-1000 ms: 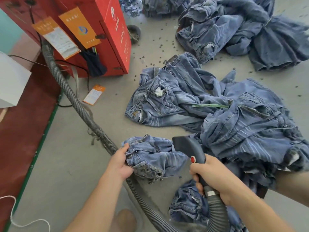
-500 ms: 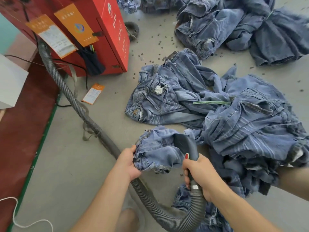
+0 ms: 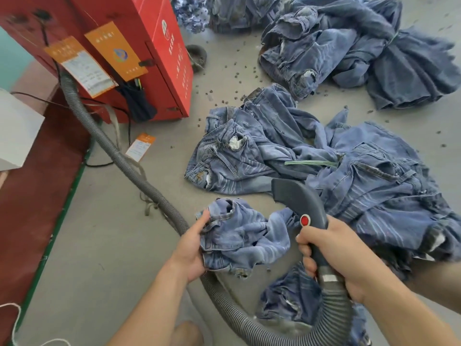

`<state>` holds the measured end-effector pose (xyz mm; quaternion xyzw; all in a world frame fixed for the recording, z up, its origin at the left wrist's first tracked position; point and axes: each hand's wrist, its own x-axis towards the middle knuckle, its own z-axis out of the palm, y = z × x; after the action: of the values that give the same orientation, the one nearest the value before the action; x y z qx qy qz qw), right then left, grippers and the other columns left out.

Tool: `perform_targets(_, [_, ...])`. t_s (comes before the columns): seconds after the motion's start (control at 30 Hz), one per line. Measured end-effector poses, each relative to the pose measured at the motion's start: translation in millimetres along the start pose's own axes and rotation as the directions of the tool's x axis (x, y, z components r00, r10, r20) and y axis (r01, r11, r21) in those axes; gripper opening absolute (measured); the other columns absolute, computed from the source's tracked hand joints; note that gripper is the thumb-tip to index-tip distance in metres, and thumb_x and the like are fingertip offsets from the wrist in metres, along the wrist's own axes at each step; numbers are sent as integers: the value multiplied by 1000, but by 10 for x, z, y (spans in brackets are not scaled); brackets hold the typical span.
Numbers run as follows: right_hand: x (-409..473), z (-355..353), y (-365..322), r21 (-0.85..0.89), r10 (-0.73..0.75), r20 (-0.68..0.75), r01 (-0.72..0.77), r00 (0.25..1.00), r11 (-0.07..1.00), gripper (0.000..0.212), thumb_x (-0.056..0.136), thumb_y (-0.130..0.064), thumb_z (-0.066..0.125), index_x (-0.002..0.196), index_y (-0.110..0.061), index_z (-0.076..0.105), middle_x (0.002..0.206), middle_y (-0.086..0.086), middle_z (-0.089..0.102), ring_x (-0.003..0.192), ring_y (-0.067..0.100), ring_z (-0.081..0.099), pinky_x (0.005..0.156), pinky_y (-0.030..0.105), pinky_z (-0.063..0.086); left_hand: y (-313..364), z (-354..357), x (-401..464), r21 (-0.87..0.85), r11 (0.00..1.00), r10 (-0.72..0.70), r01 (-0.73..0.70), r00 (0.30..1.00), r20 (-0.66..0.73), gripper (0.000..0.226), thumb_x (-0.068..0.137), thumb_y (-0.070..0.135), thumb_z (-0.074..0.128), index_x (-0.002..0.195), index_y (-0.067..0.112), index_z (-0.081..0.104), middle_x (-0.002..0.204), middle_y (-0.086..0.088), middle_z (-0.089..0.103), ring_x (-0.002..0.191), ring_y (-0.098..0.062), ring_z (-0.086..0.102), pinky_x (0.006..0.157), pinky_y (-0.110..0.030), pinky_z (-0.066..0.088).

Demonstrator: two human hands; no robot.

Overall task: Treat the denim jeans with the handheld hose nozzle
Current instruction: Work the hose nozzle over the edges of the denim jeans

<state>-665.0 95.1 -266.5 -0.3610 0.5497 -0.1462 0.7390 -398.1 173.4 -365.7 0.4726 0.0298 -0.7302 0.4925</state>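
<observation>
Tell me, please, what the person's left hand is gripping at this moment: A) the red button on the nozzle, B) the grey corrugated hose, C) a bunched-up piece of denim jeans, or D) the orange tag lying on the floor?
C: the left hand clutches the edge of the bunched denim jeans, while the right hand holds the hose nozzle by its handle.

Floor (image 3: 99, 245): grey, smooth, with a dark red strip (image 3: 32, 196) along the left.
Far left: red machine (image 3: 154, 58) stands on it; an orange tag (image 3: 141, 146) lies near its base.
Centre to near: ribbed grey hose (image 3: 124, 161) snakes across.
Right: heaped denim jeans (image 3: 361, 191); another pile (image 3: 349, 51) far right.
Between piles: scattered dark specks (image 3: 237, 76).
</observation>
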Motion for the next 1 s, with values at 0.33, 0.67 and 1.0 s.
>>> perform_targets(0.33, [-22, 227, 186, -38, -27, 22, 28, 999, 999, 20, 86, 1, 57, 88, -13, 43, 62, 16, 51, 46, 24, 42, 43, 33, 42, 82, -49, -53, 64, 968, 247, -242, 966, -78, 37, 95, -1, 53, 130, -2, 64, 127, -30, 67, 114, -46, 68, 85, -56, 60])
perform_targets(0.67, [392, 370, 328, -184, 291, 140, -264, 947, 947, 13, 83, -1, 61, 81, -8, 50, 62, 15, 52, 44, 24, 45, 46, 31, 43, -25, -207, -187, 95, 995, 27, -32, 998, 53, 56, 92, 32, 63, 138, 0, 62, 141, -29, 58, 131, -46, 57, 109, -59, 47])
perform_targets(1.0, [330, 201, 241, 14, 130, -37, -129, 991, 992, 16, 95, -5, 58, 83, -9, 49, 59, 12, 50, 43, 23, 43, 43, 30, 42, -53, -154, -79, 315, 949, 88, -27, 980, -181, 70, 96, 72, 35, 126, 22, 75, 128, -12, 72, 120, -28, 69, 94, -42, 60])
